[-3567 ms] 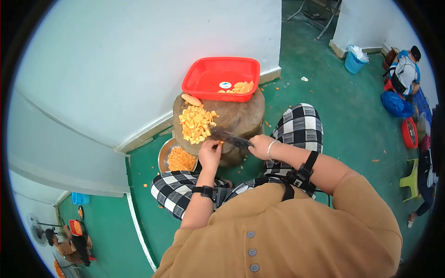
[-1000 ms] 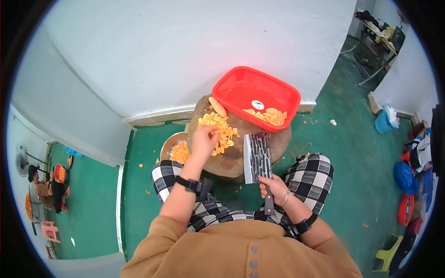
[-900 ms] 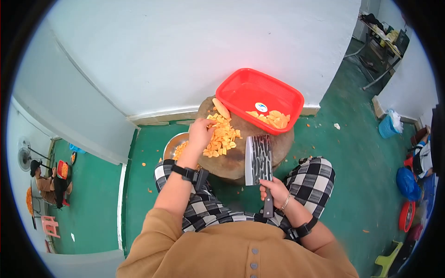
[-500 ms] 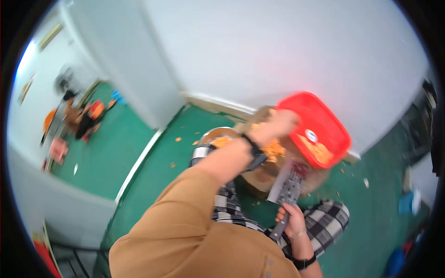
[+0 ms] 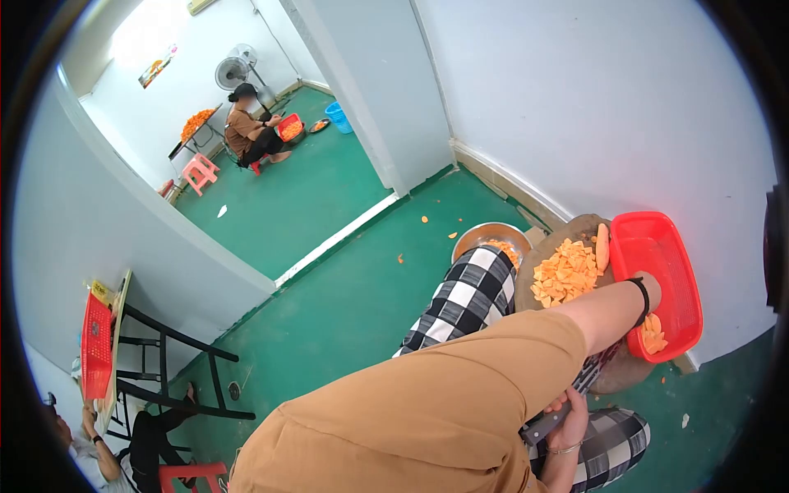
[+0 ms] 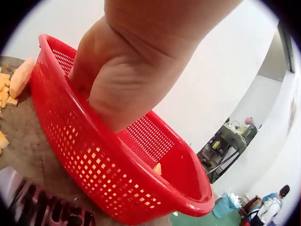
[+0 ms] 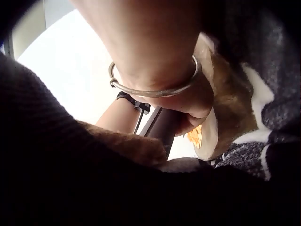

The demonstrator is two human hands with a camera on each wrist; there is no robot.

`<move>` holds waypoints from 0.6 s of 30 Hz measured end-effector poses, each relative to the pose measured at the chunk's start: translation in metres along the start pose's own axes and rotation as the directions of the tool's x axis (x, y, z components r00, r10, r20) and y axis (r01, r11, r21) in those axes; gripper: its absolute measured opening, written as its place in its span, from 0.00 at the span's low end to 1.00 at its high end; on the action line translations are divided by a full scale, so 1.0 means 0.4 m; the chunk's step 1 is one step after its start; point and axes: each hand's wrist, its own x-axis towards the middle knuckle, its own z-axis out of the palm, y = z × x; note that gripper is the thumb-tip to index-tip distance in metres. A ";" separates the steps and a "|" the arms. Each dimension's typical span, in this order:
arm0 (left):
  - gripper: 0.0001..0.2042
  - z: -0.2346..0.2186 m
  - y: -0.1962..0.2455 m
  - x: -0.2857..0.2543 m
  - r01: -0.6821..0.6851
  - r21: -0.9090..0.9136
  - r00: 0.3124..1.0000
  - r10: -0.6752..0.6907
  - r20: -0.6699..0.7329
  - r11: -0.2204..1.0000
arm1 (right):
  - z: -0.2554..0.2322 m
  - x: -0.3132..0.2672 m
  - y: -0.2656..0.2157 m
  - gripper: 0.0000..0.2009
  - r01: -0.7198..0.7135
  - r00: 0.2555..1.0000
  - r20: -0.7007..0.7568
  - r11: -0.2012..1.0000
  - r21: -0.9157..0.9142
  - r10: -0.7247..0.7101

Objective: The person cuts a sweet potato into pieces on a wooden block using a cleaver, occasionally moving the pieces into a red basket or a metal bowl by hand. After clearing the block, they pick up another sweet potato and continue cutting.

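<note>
**Left hand reaching into the red basket, cleaver being held low**

A steel bowl of orange bits is being seen on the green floor at about 9 o'clock of the wooden chopping block, just beside a checked trouser leg. On the block, a heap of orange cut pieces is lying, with one uncut wedge at its 1 o'clock, touching the basket's rim. The red basket is resting on the block at 3 o'clock of the heap, with a few orange slices being kept in its near end.

The left hand is being pushed down inside the basket; its fingers are hidden below the rim, so whether the grip is clenched or released cannot be told. No piece is being seen in it.

The right hand is being held low at 6 o'clock of the block, its grip clenched round the cleaver handle, a bangle being worn on the wrist.
</note>
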 end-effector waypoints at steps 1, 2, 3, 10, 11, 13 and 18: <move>0.15 0.008 0.006 0.006 0.003 -0.008 1.000 -0.003 0.023 1.000 | -0.004 0.004 0.000 0.05 0.003 1.000 -0.005 1.000 -0.023 -0.003; 0.16 0.014 0.014 0.010 0.019 0.014 1.000 -0.019 0.015 1.000 | -0.004 0.004 -0.001 0.05 0.007 1.000 -0.010 0.999 -0.047 -0.008; 0.16 0.022 0.022 0.015 0.024 0.016 1.000 -0.024 0.016 1.000 | -0.006 0.005 -0.001 0.05 0.004 1.000 -0.005 0.999 -0.047 -0.005; 0.14 0.014 0.024 0.018 0.098 -0.006 0.994 -0.098 -0.045 0.995 | 0.017 0.018 -0.001 0.05 0.016 0.998 0.062 0.999 -0.040 -0.014; 0.14 0.015 0.020 0.010 0.100 -0.006 0.994 -0.100 -0.044 0.995 | 0.018 0.018 0.000 0.05 0.031 0.998 0.051 0.998 -0.054 -0.028; 0.12 0.029 0.025 0.001 0.070 0.008 0.973 -0.067 -0.219 0.997 | 0.008 0.026 -0.002 0.05 0.003 1.000 0.021 0.998 -0.066 -0.002; 0.12 -0.006 0.004 -0.039 0.012 -0.035 0.980 -0.019 -0.201 0.999 | -0.001 0.038 0.002 0.05 -0.039 0.999 -0.003 0.998 -0.049 0.039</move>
